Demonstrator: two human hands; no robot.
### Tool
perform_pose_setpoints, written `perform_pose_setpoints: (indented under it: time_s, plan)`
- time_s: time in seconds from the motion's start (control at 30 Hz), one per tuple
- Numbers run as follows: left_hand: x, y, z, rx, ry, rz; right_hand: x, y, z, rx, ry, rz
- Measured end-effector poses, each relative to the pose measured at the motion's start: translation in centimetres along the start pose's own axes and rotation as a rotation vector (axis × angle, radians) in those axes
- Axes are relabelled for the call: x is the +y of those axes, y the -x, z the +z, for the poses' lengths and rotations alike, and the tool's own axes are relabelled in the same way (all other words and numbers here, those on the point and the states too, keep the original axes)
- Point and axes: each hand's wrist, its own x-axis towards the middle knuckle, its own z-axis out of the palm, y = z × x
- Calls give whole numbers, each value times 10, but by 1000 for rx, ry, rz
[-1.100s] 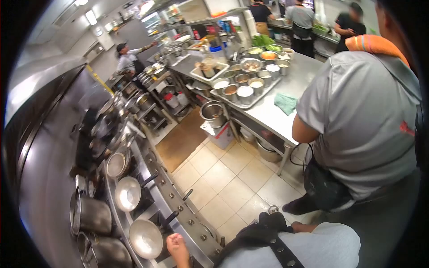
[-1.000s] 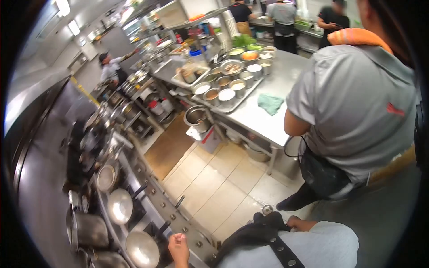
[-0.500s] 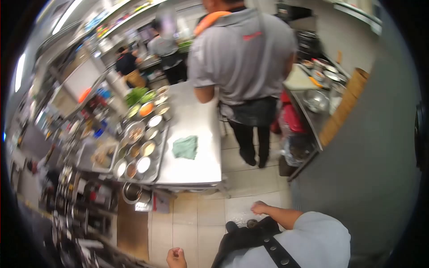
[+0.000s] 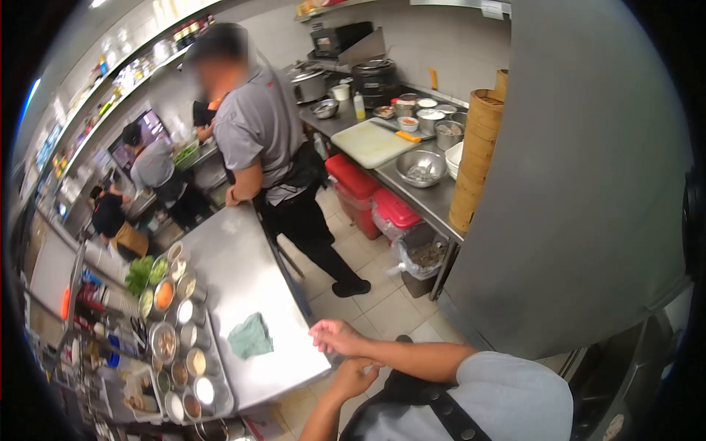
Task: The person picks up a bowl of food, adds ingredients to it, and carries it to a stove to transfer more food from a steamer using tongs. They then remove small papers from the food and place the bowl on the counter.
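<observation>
My right hand (image 4: 334, 337) reaches across in front of me near the corner of the steel table (image 4: 294, 323), its fingers loosely bent and slightly apart, with nothing visible in it. Just below, my left hand (image 4: 357, 378) has its fingers curled in against the underside of my right wrist; no object shows in it. On the table, a crumpled green cloth (image 4: 251, 336) lies to the left of my hands. Beyond the cloth, a metal tray (image 4: 225, 382) holds several round containers of ingredients, among them an orange one (image 4: 164, 295).
A co-worker in a grey shirt (image 4: 254, 117) stands at the table's far end. The right counter has a cutting board (image 4: 371, 144), a steel bowl (image 4: 421, 169) and stacked bamboo steamers (image 4: 478, 162). Under it are red bins (image 4: 357, 198) and a lined bin (image 4: 423, 253). More co-workers (image 4: 158, 176) stand farther back.
The view has swung to the right. My hands, apart before, have come together near the table corner. The grey-shirted co-worker now stands side-on, a hand at the table's far edge.
</observation>
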Motion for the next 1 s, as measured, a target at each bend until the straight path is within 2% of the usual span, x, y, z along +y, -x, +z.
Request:
perform_pose_setpoints:
  time_s: [0.07,0.13,0.17,0.2,0.27,0.3,0.33,0.4,0.43,0.53,0.6,0.63,0.67,0.73,0.77,0.83,0.87,0.93,1.0]
  plan:
    - [-16,-35,-13,-75,75,-6,-7,-15,-29,19,35,18]
    - [-6,-63,-27,24,74,-73,-15,-32,-62,209,-3,123]
    - [-24,-80,-34,82,8,23,-18,-42,-78,239,-23,121]
    - [-41,-97,-40,65,3,26,-22,-55,-95,253,-33,114]
    - [-70,-128,-55,245,215,-276,-29,-78,-129,254,-93,164]
    - [-79,-143,-66,334,114,-158,-35,-88,-145,266,-102,162]
    - [-69,-157,-83,321,19,-112,-42,-99,-162,277,-79,134]
    - [-97,-173,-109,276,93,-296,-58,-124,-197,288,-53,102]
    - [-105,-179,-120,270,94,-298,-67,-137,-215,295,-38,107]
    - [-117,-188,-137,361,173,-404,-83,-179,-258,352,-29,78]
    - [-118,-197,-149,449,170,-472,-97,-208,-283,428,15,-44]
    - [-129,-198,-152,508,220,-446,-99,-224,-295,436,13,-42]
    - [-139,-196,-154,498,222,-443,-98,-240,-309,455,62,-59]
    - [-139,-201,-167,537,44,-262,-106,-271,-336,491,116,-81]
    - [-158,-205,-177,522,49,-253,-111,-285,-351,473,198,-117]
    - [-199,-203,-199,361,248,-351,-120,-314,-378,479,316,-151]
    - [-218,-201,-208,339,247,-350,-117,-335,-393,526,302,-149]
    - [-247,-214,-234,462,222,-452,-136,-355,-417,599,406,-189]
    - [-251,-237,-269,428,244,-434,-168,-361,-432,693,364,-156]
